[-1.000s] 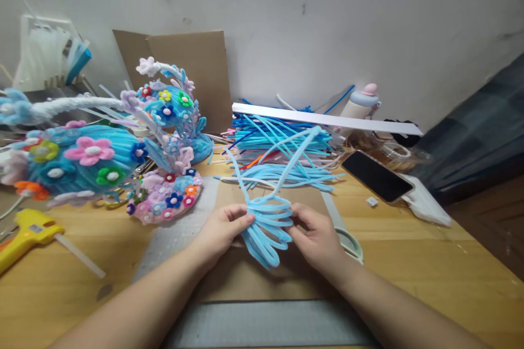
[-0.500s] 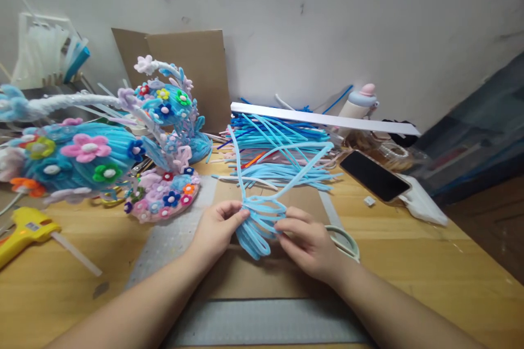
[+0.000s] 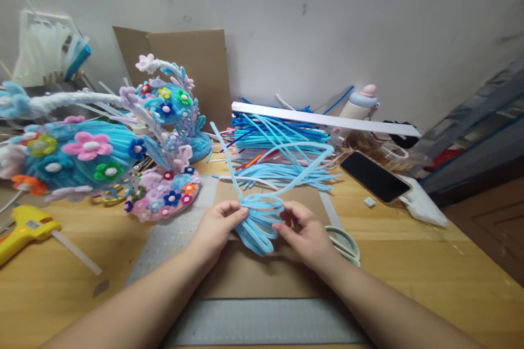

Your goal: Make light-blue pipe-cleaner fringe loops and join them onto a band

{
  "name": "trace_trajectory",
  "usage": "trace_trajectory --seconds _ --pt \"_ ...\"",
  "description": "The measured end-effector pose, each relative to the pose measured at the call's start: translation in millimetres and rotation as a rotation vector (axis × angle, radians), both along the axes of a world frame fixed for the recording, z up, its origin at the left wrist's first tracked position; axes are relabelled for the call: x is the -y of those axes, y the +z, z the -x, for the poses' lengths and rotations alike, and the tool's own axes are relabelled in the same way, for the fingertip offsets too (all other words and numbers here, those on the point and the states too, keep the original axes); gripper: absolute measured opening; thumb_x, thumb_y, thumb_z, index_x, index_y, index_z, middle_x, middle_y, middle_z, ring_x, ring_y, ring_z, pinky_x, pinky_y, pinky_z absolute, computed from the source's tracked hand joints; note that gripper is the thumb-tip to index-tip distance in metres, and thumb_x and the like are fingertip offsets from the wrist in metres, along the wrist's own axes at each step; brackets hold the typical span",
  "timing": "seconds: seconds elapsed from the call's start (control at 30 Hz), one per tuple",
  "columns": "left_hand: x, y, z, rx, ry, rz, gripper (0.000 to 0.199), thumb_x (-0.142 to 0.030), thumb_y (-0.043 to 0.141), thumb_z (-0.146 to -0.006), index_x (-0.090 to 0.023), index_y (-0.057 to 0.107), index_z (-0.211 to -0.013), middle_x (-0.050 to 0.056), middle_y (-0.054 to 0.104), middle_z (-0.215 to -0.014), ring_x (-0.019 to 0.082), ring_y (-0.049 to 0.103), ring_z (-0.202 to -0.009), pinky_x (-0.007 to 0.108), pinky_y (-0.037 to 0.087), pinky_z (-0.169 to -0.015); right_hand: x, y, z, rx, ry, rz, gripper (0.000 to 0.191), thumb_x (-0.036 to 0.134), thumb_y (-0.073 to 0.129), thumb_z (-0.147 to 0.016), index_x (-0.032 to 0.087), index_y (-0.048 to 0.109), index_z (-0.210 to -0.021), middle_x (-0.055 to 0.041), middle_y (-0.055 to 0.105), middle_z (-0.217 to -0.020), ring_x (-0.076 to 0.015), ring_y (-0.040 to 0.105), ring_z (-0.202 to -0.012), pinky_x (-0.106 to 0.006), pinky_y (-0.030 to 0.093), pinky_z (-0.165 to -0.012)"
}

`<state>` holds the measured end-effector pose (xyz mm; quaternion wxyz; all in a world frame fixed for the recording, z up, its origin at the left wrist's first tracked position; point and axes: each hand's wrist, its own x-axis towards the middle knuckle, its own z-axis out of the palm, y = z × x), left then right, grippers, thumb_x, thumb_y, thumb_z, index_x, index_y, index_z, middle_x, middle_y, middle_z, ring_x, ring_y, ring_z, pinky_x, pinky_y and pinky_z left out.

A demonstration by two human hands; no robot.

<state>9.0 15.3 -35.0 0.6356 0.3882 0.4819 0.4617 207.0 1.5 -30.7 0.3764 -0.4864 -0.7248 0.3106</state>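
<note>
A bundle of looped light blue pipe cleaners [image 3: 256, 229] hangs over the brown cardboard sheet [image 3: 266, 278]. My left hand [image 3: 216, 229] pinches the gathered end of the loops between thumb and fingers. At the right side of the loops, my right hand [image 3: 305, 234] has its thumb and curled fingers around the loop ends. Two long free lengths rise from the gathered end, one up to the left, the other bent sharply at the upper right.
Decorated blue flower pieces [image 3: 94, 147] and a yellow glue gun [image 3: 28, 232] stand left. Loose pipe cleaners [image 3: 282, 136] lie behind the hands. Scissors [image 3: 346, 245], a phone [image 3: 374, 176] and a bottle [image 3: 360, 106] are at the right. A grey cutting mat [image 3: 262, 322] lies under the cardboard.
The left free length leans further left. The loops have turned slightly and sit a little differently between my hands. My right hand's fingers have curled more at the loop ends.
</note>
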Motion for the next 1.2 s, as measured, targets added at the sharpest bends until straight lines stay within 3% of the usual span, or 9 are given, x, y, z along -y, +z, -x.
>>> trace_trajectory --seconds 0.1,0.23,0.63,1.03,1.2 --pt "-0.5 -3.1 -0.7 -0.014 0.002 -0.016 0.023 -0.031 0.072 -0.064 -0.012 0.061 -0.072 0.0 0.063 -0.063 0.009 0.054 -0.055 0.019 0.041 -0.054 -1.0 0.0 1.5 0.022 0.061 0.005 0.014 0.031 0.055 -0.082 0.018 0.059 -0.079 -0.0015 0.051 -0.072 -0.0148 0.049 -0.069 -0.026 0.038 -0.063" --pt "-1.7 -4.7 -1.3 -0.02 0.017 -0.029 0.024 -0.032 0.072 -0.064 -0.012 0.061 -0.072 -0.001 0.063 -0.061 0.008 0.054 -0.054 0.019 0.04 -0.053 -1.1 -0.8 2.4 -0.029 0.027 0.021 0.01 0.028 0.057 -0.081 0.018 0.061 -0.081 -0.0026 0.055 -0.075 -0.0153 0.052 -0.072 -0.027 0.04 -0.066" --pt "1.8 2.1 -4.5 0.095 0.062 0.021 0.024 -0.03 0.074 -0.06 -0.013 0.058 -0.063 -0.002 0.062 -0.054 0.009 0.054 -0.048 0.019 0.043 -0.049 6.9 9.2 6.0 0.069 0.116 0.045 0.009 0.019 0.051 -0.082 0.019 0.054 -0.074 -0.0008 0.055 -0.076 -0.0138 0.052 -0.072 -0.026 0.039 -0.066" --pt "3.6 0.3 -7.5 0.024 0.094 -0.009 0.023 -0.03 0.075 -0.059 -0.012 0.06 -0.065 -0.001 0.064 -0.057 0.009 0.055 -0.053 0.019 0.043 -0.053 1.1 -0.6 10.2 -0.268 -0.003 0.362 0.014 0.027 0.059 -0.073 0.016 0.054 -0.065 -0.001 0.057 -0.067 -0.013 0.051 -0.062 -0.026 0.042 -0.059" --pt "5.8 3.4 -8.7 0.017 0.138 -0.002 0.024 -0.03 0.076 -0.056 -0.013 0.061 -0.064 -0.001 0.063 -0.057 0.01 0.054 -0.052 0.02 0.043 -0.054 1.6 -0.7 11.2 -0.27 -0.059 0.382 0.017 0.03 0.061 -0.071 0.016 0.055 -0.065 0.0001 0.056 -0.063 -0.0127 0.05 -0.058 -0.026 0.041 -0.055"
